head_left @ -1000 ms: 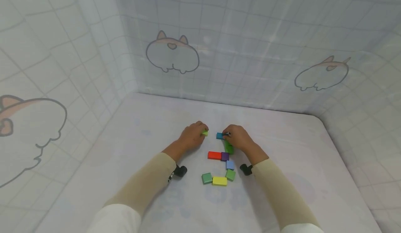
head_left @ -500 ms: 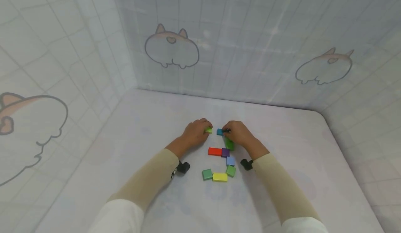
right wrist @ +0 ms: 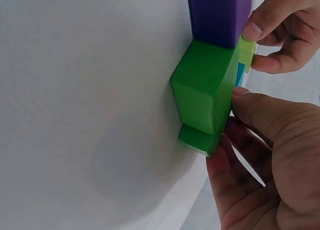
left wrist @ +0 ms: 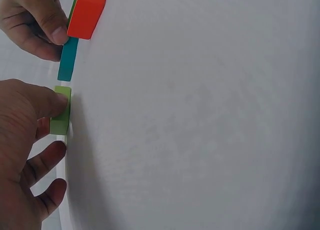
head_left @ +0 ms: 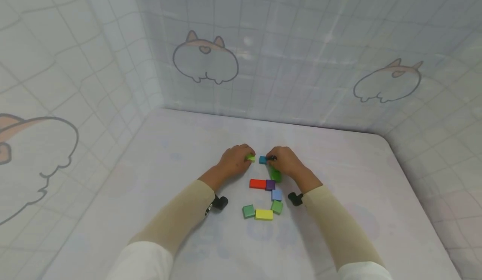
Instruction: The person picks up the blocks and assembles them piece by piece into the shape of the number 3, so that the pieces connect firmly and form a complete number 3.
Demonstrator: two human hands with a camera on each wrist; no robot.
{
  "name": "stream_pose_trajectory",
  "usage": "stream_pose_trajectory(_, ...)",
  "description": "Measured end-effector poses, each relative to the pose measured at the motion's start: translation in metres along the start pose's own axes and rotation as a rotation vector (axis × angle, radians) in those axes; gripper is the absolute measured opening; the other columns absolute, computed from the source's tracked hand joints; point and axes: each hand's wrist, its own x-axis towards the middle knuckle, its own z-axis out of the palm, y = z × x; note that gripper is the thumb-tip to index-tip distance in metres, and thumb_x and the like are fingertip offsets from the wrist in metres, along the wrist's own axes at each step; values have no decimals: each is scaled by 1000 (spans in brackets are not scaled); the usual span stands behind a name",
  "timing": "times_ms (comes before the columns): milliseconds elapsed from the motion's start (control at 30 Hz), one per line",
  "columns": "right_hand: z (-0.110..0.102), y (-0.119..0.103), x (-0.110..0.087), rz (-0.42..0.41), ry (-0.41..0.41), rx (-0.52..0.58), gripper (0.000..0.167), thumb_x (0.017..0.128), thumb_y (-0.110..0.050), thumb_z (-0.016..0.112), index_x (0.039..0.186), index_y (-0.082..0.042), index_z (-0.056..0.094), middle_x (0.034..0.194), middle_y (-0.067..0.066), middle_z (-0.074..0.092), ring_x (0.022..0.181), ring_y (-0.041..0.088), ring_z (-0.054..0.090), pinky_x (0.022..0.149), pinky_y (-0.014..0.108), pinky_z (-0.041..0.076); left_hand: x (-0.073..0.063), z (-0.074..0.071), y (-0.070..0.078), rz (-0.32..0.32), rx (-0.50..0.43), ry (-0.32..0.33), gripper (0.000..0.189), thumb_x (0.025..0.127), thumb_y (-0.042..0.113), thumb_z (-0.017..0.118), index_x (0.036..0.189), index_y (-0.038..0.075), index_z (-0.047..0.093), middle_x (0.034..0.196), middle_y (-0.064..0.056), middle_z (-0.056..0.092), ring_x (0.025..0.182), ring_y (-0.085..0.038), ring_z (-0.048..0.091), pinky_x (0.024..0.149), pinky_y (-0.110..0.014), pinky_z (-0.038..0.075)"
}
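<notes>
My left hand (head_left: 234, 161) pinches a lime-green block (left wrist: 61, 112) between thumb and a finger. A small gap separates it from a teal-blue block (head_left: 262, 160) on its right. My right hand (head_left: 286, 161) holds the right end of the teal-blue block with its thumb and fingers. Below that hand, green blocks (right wrist: 202, 90) sit at the teal-blue block's end, partly hidden in the head view. A purple block (head_left: 270, 185) touches the green ones, with a red block (head_left: 257, 183) on its left.
Further down the row lie a light-blue block (head_left: 276, 195), a green block (head_left: 277, 207), a yellow block (head_left: 264, 214) and a darker green block (head_left: 249, 211). All rest on a pale cloth-covered table (head_left: 180, 146), enclosed by grid-patterned curtains (head_left: 293, 62).
My left hand has carried the lime-green block rightward, closer to the teal-blue block. The right hand stays at the teal-blue block with little movement.
</notes>
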Motion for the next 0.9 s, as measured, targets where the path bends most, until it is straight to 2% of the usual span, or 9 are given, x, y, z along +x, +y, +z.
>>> stream_pose_trajectory(367,1,-1,-1,-5,12,1,27,91,-19,74,118,-13,73,118,4,69,101,21,61,93,39,54,1,2,2,6,-11,5,28,94,24,69,122,22,67,124,5,63,113,-16,59,99,-38,49)
stream_pose_trajectory(633,1,0,-3,-43,33,3,25,91,-16,73,115,-10,74,114,5,71,94,19,62,90,38,55,3,3,5,2,-10,-3,30,94,29,70,123,21,67,123,4,64,112,-16,59,98,-39,50)
stream_pose_trajectory(900,0,1,-4,-43,35,10,24,92,-16,73,115,-10,74,113,5,71,93,19,62,88,36,56,4,4,6,-9,-17,-7,31,93,30,70,123,21,67,125,5,64,115,-16,58,99,-39,49)
